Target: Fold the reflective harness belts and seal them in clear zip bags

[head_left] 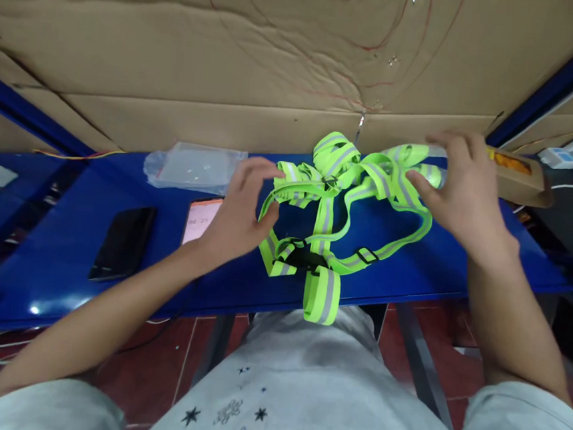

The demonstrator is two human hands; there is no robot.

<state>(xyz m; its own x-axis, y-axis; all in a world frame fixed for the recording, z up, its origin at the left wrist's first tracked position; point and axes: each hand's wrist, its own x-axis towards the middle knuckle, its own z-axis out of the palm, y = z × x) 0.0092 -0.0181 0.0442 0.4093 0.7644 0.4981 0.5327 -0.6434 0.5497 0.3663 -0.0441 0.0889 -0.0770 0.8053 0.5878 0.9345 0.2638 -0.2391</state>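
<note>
1 head-worn view, forward and down

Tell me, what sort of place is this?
Probably a simple indoor workstation, perhaps in a workshop: there's a narrow blue table, cardboard sheeting behind it, and a tangle of neon-yellow reflective straps laid out for handling.

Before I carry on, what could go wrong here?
The bunched fluorescent yellow-green reflective fabric straps could tangle if pulled. Their front loop overhangs the edge of the glossy blue tabletop and might slip off. The left hand sits beside the lit rectangular phone and could bump it.
</note>
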